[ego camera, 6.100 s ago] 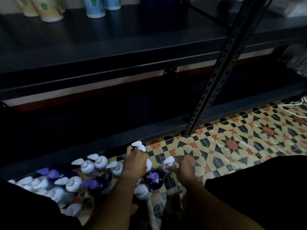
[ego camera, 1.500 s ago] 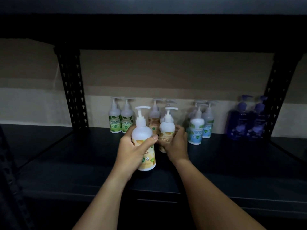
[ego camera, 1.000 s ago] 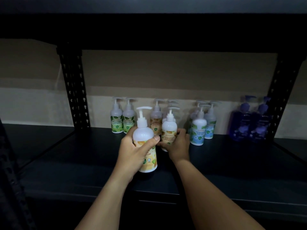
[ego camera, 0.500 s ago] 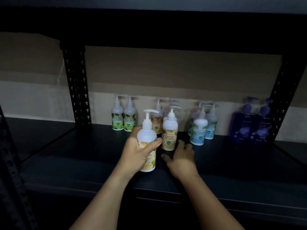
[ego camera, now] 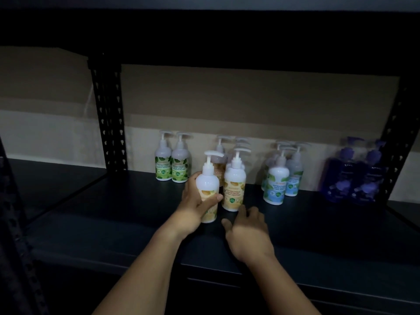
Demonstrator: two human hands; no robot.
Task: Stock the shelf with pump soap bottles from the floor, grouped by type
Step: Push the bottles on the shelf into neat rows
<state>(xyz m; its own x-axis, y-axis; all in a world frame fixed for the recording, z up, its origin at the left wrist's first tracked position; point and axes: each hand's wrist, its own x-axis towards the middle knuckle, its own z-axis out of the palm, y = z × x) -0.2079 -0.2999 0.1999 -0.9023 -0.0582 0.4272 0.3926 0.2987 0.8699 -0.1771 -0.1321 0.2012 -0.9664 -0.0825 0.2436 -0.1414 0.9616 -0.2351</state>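
My left hand (ego camera: 196,206) grips an orange-label pump bottle (ego camera: 208,187), upright and low over the dark shelf (ego camera: 113,219). Just right of it stands another orange-label bottle (ego camera: 234,185), with two more of that kind behind it. My right hand (ego camera: 248,233) hovers over the shelf in front of that bottle, fingers relaxed, holding nothing. Two green-label bottles (ego camera: 171,162) stand to the left at the back. Several blue-label bottles (ego camera: 277,180) stand to the right. Two dark purple bottles (ego camera: 354,173) stand at the far right.
Black perforated uprights rise at the back left (ego camera: 109,114) and at the right (ego camera: 395,142). Another shelf board (ego camera: 204,30) hangs overhead. A pale wall closes the back. Bare shelf surface lies left of the green bottles and along the front edge.
My right hand has let go of the orange bottle it set down and drawn back toward me. My left hand has moved its bottle down beside that one.
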